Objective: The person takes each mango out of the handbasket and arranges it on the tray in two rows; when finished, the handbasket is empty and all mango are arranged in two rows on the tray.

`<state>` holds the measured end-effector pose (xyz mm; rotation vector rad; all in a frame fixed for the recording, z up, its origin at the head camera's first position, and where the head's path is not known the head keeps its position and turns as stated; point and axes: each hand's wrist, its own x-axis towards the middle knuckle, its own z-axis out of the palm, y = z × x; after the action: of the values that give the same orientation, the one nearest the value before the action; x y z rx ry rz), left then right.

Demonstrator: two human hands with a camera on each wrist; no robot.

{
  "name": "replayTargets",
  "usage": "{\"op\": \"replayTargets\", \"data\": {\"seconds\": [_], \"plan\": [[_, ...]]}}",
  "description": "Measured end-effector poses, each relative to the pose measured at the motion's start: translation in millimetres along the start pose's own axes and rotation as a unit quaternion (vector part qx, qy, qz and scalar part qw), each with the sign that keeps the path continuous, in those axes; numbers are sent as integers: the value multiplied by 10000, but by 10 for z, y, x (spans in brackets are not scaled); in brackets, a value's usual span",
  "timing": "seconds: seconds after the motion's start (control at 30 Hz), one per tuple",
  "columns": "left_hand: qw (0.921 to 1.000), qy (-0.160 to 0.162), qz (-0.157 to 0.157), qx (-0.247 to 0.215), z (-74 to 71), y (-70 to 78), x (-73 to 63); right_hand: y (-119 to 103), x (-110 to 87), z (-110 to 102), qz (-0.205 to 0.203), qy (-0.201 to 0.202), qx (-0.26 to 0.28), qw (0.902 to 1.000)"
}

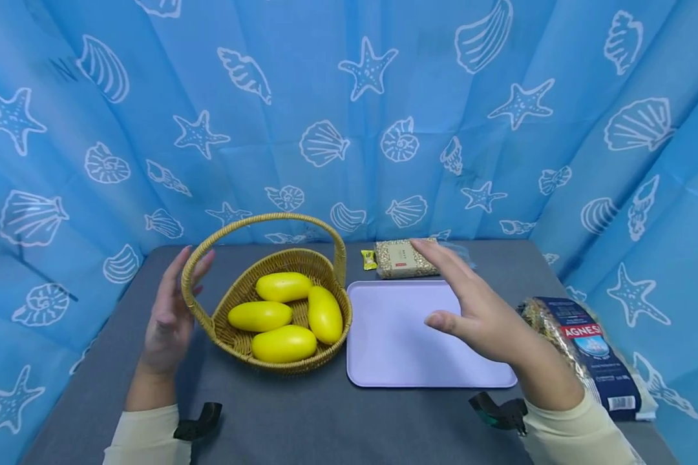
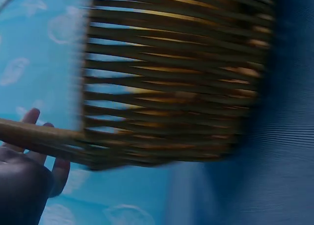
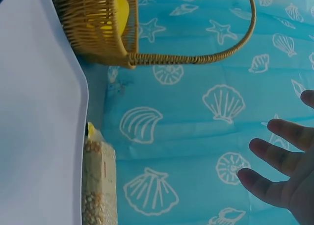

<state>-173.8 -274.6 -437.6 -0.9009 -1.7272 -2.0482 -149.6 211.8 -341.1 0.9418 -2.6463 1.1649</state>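
Note:
A woven wicker basket [image 1: 243, 284] with a tall arched handle stands left of the middle. Several smooth yellow oval fruits, mango-like in shape, lie inside it; one of them [image 1: 284, 343] is at the front. My left hand [image 1: 171, 310] is upright at the basket's left side, fingers extended just by the handle, which overlaps them in the head and left wrist views. Over the right part of a pale lilac tray [image 1: 392, 336] hovers my right hand [image 1: 488, 310], its fingers spread and nothing in them. The right wrist view shows those fingers [image 3: 277, 159] apart from everything.
Behind the tray lies a clear pack of grains [image 1: 401, 259], with a small yellow wrapped packet [image 1: 369, 259] beside it. A dark blue AGNESI bag [image 1: 593, 355] lies at the table's right side. A blue shell-patterned curtain [image 1: 349, 129] surrounds the grey table [image 1: 337, 426].

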Motion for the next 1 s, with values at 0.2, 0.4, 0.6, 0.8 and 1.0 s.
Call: {"op": "replayTargets", "data": {"seconds": [0.2, 0.4, 0.6, 0.8, 1.0], "plan": [[9965, -314, -771, -63, -102, -318, -218, -4, 60, 115, -80, -56, 250, 9996], [9893, -180, -1447, 14, -169, -479, -366, -18, 109, 216, -200, -193, 419, 9987], [9821, -471, -1812, -214, -235, -603, -479, -59, 177, 326, -211, -295, 607, 9975], [9719, -512, -2251, -455, -264, -622, -494, -76, 290, 510, -342, -397, 1165, 9918], [9690, -626, -2338, -495, -253, -572, -468, -75, 437, 785, -475, -594, 2074, 9753]]}}
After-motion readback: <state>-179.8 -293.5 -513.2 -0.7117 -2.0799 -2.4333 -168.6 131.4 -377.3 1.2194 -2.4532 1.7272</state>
